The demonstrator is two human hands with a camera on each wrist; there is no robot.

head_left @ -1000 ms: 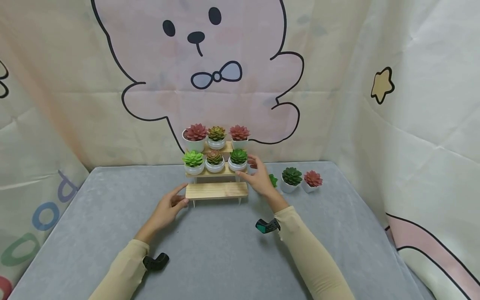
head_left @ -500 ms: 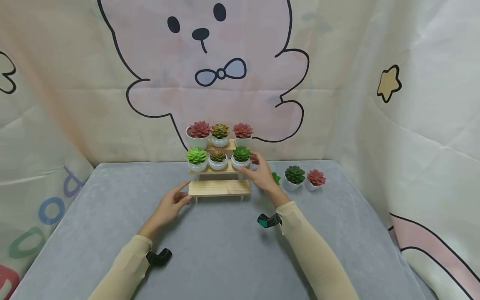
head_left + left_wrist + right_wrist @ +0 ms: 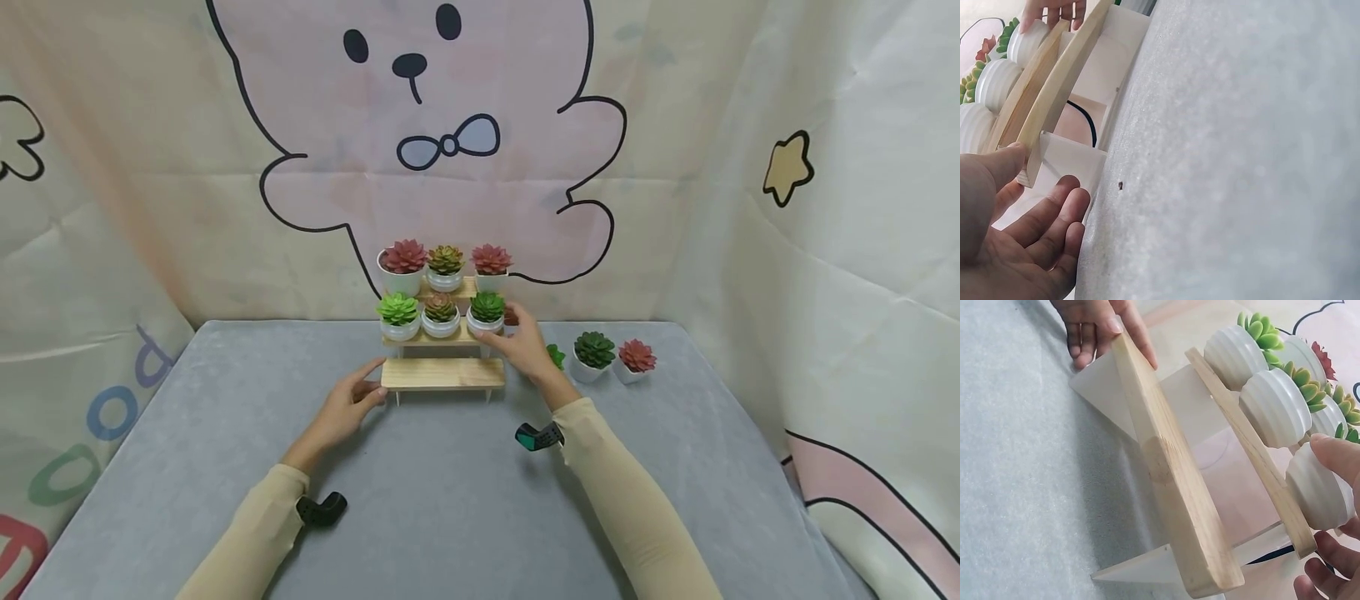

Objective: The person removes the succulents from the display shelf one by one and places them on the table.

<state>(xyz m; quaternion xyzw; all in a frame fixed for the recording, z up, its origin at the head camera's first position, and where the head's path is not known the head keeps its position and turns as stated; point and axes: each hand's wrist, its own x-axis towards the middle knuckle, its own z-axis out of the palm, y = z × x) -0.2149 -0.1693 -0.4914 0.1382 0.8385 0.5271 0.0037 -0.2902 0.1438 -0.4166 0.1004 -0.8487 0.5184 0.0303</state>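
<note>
While the left hand [image 3: 343, 411] is pinching the left end of the lowest plank of the wooden stand [image 3: 442, 375], the right hand [image 3: 527, 347] is gripping the dark green succulent [image 3: 487, 312] by its white pot, thumb pressing near the front and fingers curling round the far side; that plant is sitting at the right end of the middle tier, beside the brown-green succulent [image 3: 440, 317], and the stand is standing on the grey worktop [image 3: 450, 500]; the pot is looking light, stiff and rather smooth, so its ribbed wall is probably offering the best hold, with the fingers staying below the leaves, which are seeming likelier to bend or pull loose; the stand is appearing light too, its thin legs probably sliding under a sidelong push, so a steadying hold at a plank's end is making sense; compared with the earlier head views, both hands are keeping the same contacts, while stand, pots and backdrop are all appearing slightly higher and farther right together, the camera apparently shifting rather than the things.
</note>
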